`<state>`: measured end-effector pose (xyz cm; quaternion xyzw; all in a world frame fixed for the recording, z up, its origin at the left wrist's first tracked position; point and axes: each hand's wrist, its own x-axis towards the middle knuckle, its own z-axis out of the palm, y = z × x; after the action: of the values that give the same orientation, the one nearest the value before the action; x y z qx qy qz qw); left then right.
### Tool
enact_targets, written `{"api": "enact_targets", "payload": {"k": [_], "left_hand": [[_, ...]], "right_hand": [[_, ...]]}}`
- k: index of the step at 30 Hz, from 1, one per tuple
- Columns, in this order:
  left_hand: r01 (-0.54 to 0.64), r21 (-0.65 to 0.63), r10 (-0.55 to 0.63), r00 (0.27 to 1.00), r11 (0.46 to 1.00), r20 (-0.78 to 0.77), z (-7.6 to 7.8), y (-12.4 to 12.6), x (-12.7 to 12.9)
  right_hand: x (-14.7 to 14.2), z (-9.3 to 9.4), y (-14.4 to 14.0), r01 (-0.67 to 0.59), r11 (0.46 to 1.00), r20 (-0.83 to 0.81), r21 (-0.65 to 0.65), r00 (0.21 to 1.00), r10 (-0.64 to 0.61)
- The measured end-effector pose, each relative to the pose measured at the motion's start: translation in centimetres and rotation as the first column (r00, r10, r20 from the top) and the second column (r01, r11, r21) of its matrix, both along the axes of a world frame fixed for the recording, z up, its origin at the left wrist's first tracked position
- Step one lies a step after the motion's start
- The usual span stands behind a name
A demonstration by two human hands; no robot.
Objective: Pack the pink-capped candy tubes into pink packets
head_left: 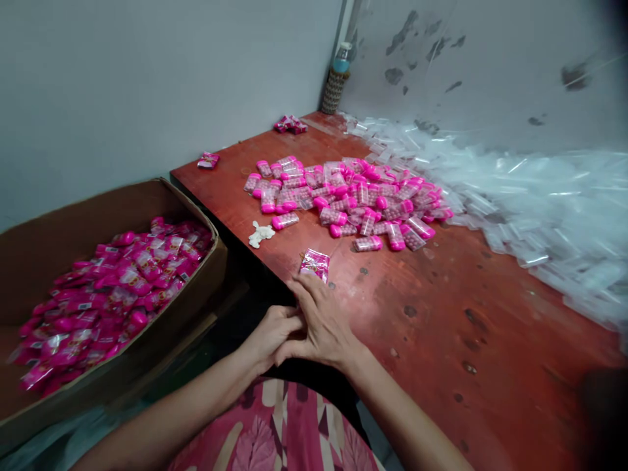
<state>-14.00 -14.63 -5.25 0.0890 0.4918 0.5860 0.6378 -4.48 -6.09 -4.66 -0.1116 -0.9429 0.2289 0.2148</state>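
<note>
My left hand (275, 335) and my right hand (324, 322) meet at the near edge of the red table, fingers bent and pressed together. Whatever they pinch is hidden behind the fingers. Just beyond my right fingertips lies a small stack of shiny pink printed wrappers (315, 263), partly covered by that hand. Farther up the table spreads a pile of small clear containers with bright pink caps (343, 190), filled with small pale pink balls. One such container (285, 221) lies at the pile's near left, beside a crumpled whitish lump (260, 234).
On the left, an open cardboard box (209, 232) holds many pink wrapped packs (132, 278). Clear plastic sleeves (520, 196) heap along the right wall. More pink wrappers (208, 160) lie near the back edge of the red table (422, 347). A bottle (342, 59) stands in a woven holder (335, 91).
</note>
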Motion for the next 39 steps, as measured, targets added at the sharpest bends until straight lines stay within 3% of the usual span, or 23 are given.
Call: {"api": "enact_targets", "payload": {"k": [3,4,6,7,8,9,11,12,13,14,16,18,20,23,25,28,30,32,36,39], "left_hand": [[-0.307,0.059,0.304,0.951,0.95,0.045,1.6,-1.5,-4.0],[-0.45,0.1,0.45,0.893,0.887,0.026,2.1,-2.1,-5.5],[-0.681,0.22,0.695,0.718,0.699,0.015,2.5,-2.7,-8.4],[-0.729,0.246,0.75,0.662,0.639,0.015,2.4,-2.8,-9.3],[-0.74,0.263,0.767,0.641,0.619,0.001,2.1,-2.5,-9.9],[-0.718,0.276,0.753,0.657,0.64,-0.037,1.6,-1.9,-10.0],[-0.568,0.31,0.638,0.738,0.763,-0.22,0.4,0.0,-9.1],[-0.455,0.335,0.559,0.74,0.825,-0.374,-0.3,1.2,-8.2],[-0.309,0.345,0.458,0.696,0.886,-0.553,-0.9,2.4,-7.4],[-0.147,0.341,0.356,0.609,0.929,-0.709,-1.4,3.7,-6.6],[0.094,0.268,0.218,0.364,0.959,-0.906,-2.2,5.8,-5.4],[0.206,0.178,0.148,0.152,0.962,-0.977,-2.8,7.2,-4.9],[0.229,0.125,0.122,0.028,0.965,-0.992,-3.4,7.7,-4.9],[0.215,0.133,0.145,-0.039,0.968,-0.989,-4.1,7.7,-5.0],[0.2,0.174,0.184,-0.032,0.964,-0.982,-4.2,7.6,-4.9],[0.19,0.259,0.256,0.043,0.947,-0.966,-3.7,7.3,-4.3],[0.196,0.315,0.294,0.13,0.929,-0.947,-3.0,7.1,-3.7],[0.169,0.359,0.31,0.26,0.918,-0.914,-2.1,6.8,-3.2],[0.014,0.303,0.22,0.654,0.953,-0.724,-0.6,6.4,-2.7],[0.084,0.222,0.034,0.876,0.971,-0.481,-0.2,6.5,-2.4]], "right_hand": [[-0.2,1.4,0.6,0.079,0.995,-0.101,-0.063,0.991,-0.085],[0.0,1.6,0.9,0.135,0.985,-0.128,-0.106,0.981,-0.148],[0.6,1.4,1.5,0.246,0.947,-0.151,-0.205,0.948,-0.279],[1.0,1.1,1.8,0.289,0.922,-0.145,-0.258,0.932,-0.332],[1.3,0.6,2.0,0.319,0.895,-0.132,-0.313,0.918,-0.373],[1.6,0.1,2.1,0.335,0.868,-0.114,-0.366,0.91,-0.399],[2.1,-0.8,2.1,0.334,0.827,-0.073,-0.453,0.91,-0.408],[2.2,-1.2,2.1,0.332,0.812,-0.053,-0.481,0.913,-0.404],[2.3,-1.4,2.1,0.332,0.802,-0.037,-0.496,0.915,-0.402],[2.3,-1.5,2.2,0.338,0.796,-0.026,-0.502,0.914,-0.404],[2.4,-1.5,2.3,0.357,0.79,-0.014,-0.498,0.908,-0.419],[2.5,-1.4,2.6,0.372,0.79,-0.01,-0.488,0.902,-0.431],[2.5,-1.3,2.9,0.379,0.79,-0.006,-0.482,0.9,-0.436],[2.0,-1.3,3.5,0.401,0.765,0.001,-0.504,0.886,-0.464],[1.3,-1.4,4.0,0.403,0.703,-0.007,-0.587,0.865,-0.502],[0.0,-1.4,4.7,0.278,0.524,-0.058,-0.805,0.842,-0.536],[-0.6,-1.3,5.2,0.166,0.389,-0.087,-0.906,0.826,-0.556],[-0.8,-1.0,5.6,0.103,0.303,-0.101,-0.947,0.801,-0.59],[-0.3,-0.5,5.9,0.062,0.273,-0.121,-0.96,0.786,-0.606],[0.2,-0.4,5.8,0.079,0.3,-0.1,-0.951,0.837,-0.538]]}}
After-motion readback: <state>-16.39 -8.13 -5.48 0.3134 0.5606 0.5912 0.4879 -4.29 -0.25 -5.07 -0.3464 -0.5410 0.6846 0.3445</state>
